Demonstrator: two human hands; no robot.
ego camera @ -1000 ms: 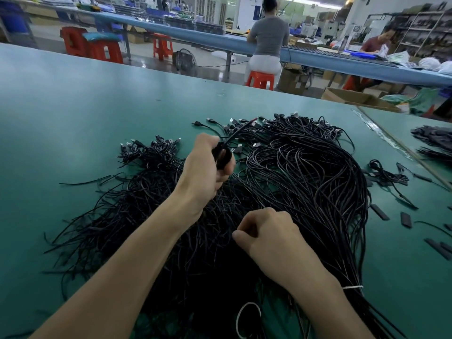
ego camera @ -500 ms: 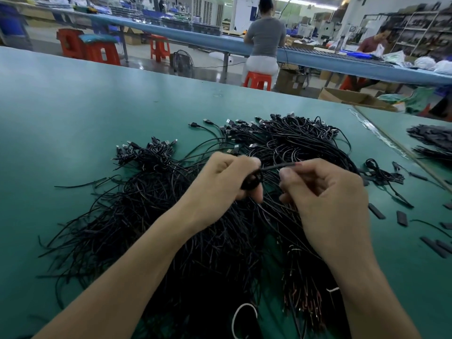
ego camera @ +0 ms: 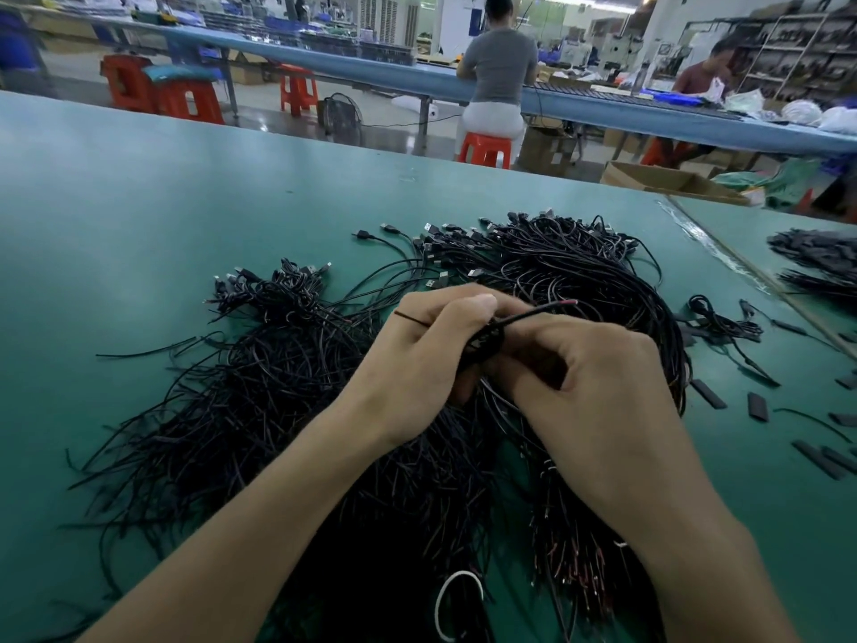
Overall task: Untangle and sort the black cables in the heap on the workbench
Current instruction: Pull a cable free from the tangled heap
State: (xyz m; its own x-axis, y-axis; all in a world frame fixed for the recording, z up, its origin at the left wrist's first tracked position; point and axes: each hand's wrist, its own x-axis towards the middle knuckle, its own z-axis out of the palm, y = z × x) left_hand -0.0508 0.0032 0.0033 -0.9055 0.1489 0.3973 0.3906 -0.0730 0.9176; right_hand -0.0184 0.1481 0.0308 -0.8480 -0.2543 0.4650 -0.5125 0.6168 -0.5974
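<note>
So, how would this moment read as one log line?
left hand grips coiled cable | right hand pinches it | heap beneath

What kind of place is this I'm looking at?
Probably a cable assembly factory floor: a heap of black cables on a long green workbench, a worker seated on a red stool at another bench behind, and stocked shelving at far right.

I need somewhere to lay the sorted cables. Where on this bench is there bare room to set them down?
Bare: the wide green workbench left of the heap and beyond it to the far edge. Crowded: right of the heap, scattered short black strips and a small cable bundle; further right, a second pile.
</note>
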